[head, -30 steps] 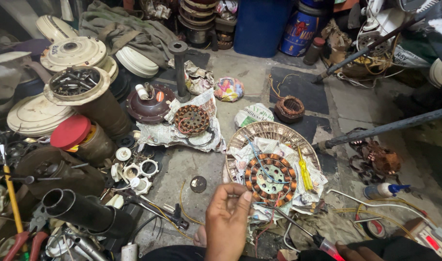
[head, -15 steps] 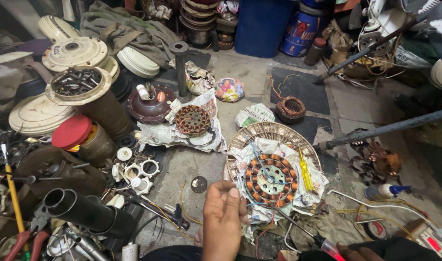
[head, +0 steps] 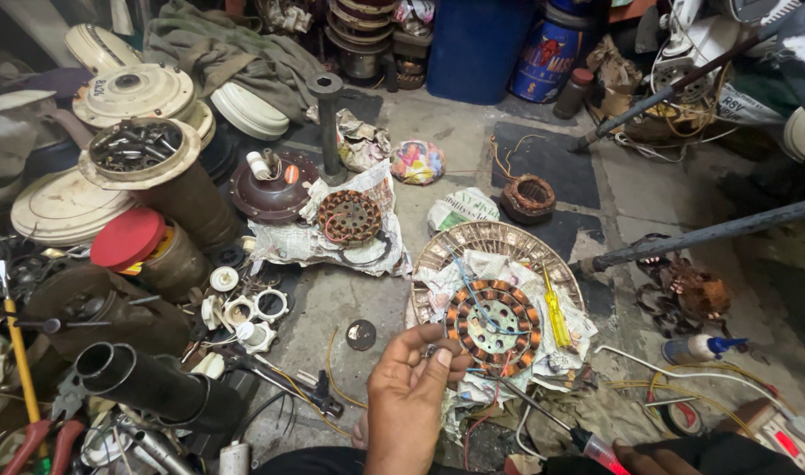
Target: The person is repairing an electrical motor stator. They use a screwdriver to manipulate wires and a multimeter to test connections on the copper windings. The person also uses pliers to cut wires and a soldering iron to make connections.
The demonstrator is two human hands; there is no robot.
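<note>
My left hand [head: 409,396] is raised over the floor at the bottom centre, thumb and fingertips pinched together. The fingertips sit at the near left edge of a fan stator [head: 493,323] with copper windings, which lies on crumpled newspaper in a round metal grille [head: 499,239]. I cannot tell whether a thin wire is between the fingers. A yellow screwdriver [head: 556,318] lies beside the stator. Only a sliver of my right hand [head: 638,457] shows at the bottom edge, next to a red-handled tester [head: 596,449].
A second stator [head: 350,216] lies on newspaper further back. Fan covers [head: 134,92], a red-lidded can [head: 130,239], a black pipe [head: 147,383] and small white parts [head: 244,308] crowd the left. A metal bar [head: 710,233] crosses the right. Blue drums [head: 477,44] stand behind.
My left hand stays in about the same place; its fingers have closed into a tighter pinch near the stator's edge.
</note>
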